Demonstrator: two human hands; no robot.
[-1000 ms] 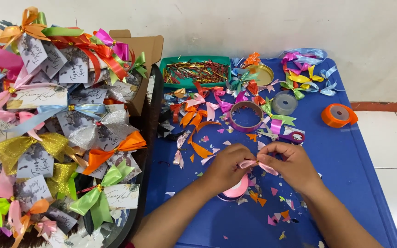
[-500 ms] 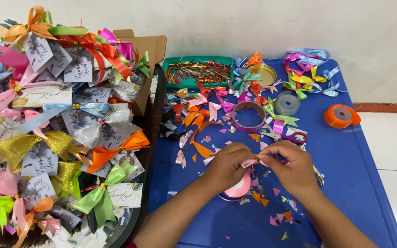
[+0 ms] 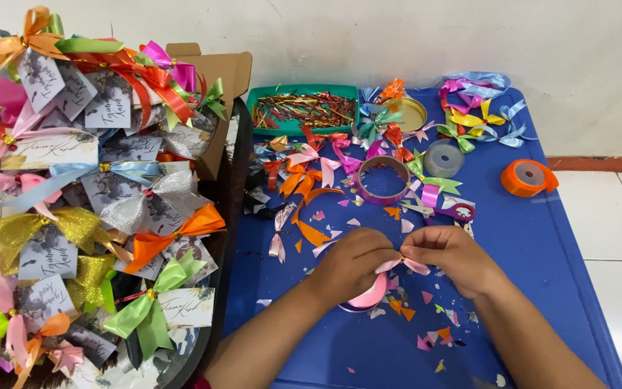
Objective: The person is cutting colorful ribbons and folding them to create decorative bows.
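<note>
A pink bow (image 3: 402, 264) is pinched between the fingers of both hands, left (image 3: 350, 263) and right (image 3: 449, 257), above the blue surface (image 3: 541, 245), bare rightward, tagged packages (image 3: 73, 216) piled leftward.

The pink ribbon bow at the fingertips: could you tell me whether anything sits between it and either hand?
Nothing visible does: the left hand and right hand both pinch the pink ribbon bow directly at its middle.

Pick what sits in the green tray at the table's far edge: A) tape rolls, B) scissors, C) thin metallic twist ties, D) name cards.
C: the green tray holds a heap of thin gold, red and green twist ties; the tape rolls lie out on the blue table.
</note>
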